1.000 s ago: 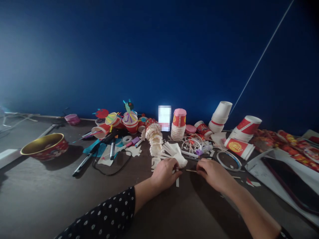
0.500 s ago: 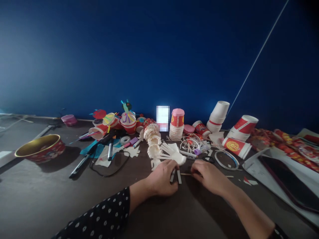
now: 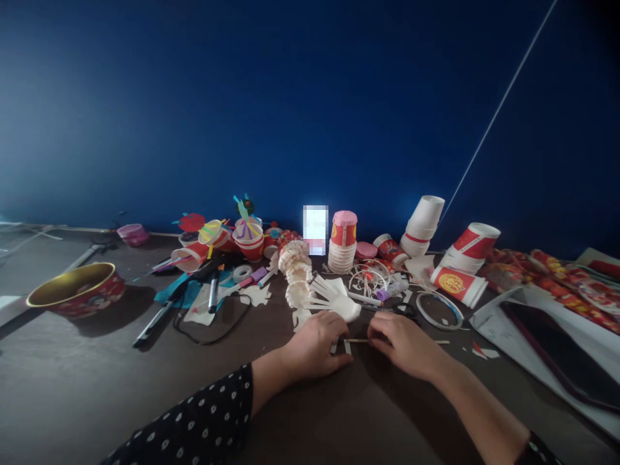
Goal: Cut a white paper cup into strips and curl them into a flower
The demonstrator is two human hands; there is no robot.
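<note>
My left hand [image 3: 317, 345] lies low over the table, its curled fingers around narrow white paper strips [image 3: 347, 347]. A thin wooden stick [image 3: 358, 341] runs sideways from beside the strips to under my right hand [image 3: 398, 341], whose fingers are pinched on it. The stick's other end comes out to the right of that hand. Just beyond my left hand lies a white paper cup cut into spread strips [image 3: 341, 305].
Behind stand a cup stack with a pink top [image 3: 343, 242] and white cups [image 3: 422, 223]. A tape ring [image 3: 440, 311] and a phone [image 3: 562, 352] are right; markers [image 3: 213, 294] and a gold-lined bowl [image 3: 77, 290] are left.
My left thumb has moved slightly right, over the lower part of the paper strips. My right hand has shifted slightly left along the stick.
</note>
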